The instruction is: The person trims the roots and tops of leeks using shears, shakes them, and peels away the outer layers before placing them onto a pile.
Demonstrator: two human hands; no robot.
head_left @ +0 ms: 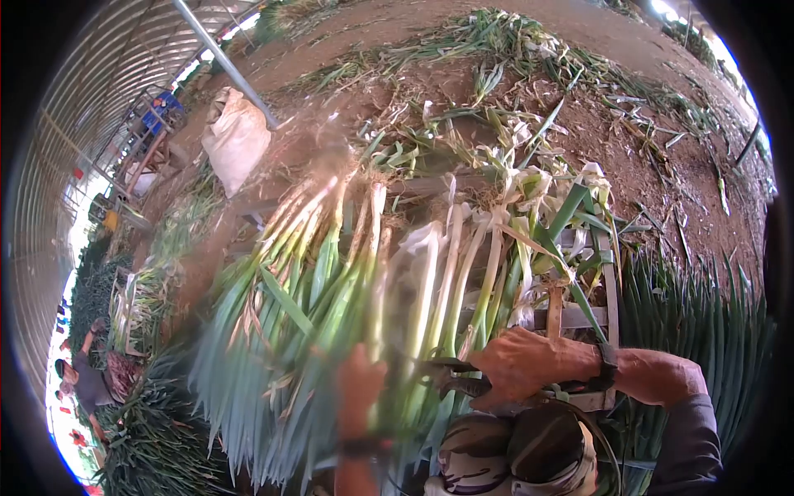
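My left hand (361, 384) is smeared by motion at the lower middle, its fingers seemingly closed round the blurred stalk of a green onion (380, 289). In my right hand (521, 364) is a dark hand tool that looks like an air blow gun (453, 378), its front end pointing left at the stalks. Large green onions (318, 273) lie side by side, roots away from me and leaves towards me. Those on the left have brownish outer skins; several nearer the middle have bare white stalks (423, 285). Loose pale skin blurs among them.
A wooden slatted rack (610, 306) stands under the onions. More onion leaves (686, 314) stand at right. Peeled scraps (513, 33) litter the soil beyond. A pale sack (236, 140) stands near a metal pole (223, 62). A thin hose (602, 434) curves by my knees. Another person (87, 380) sits far left.
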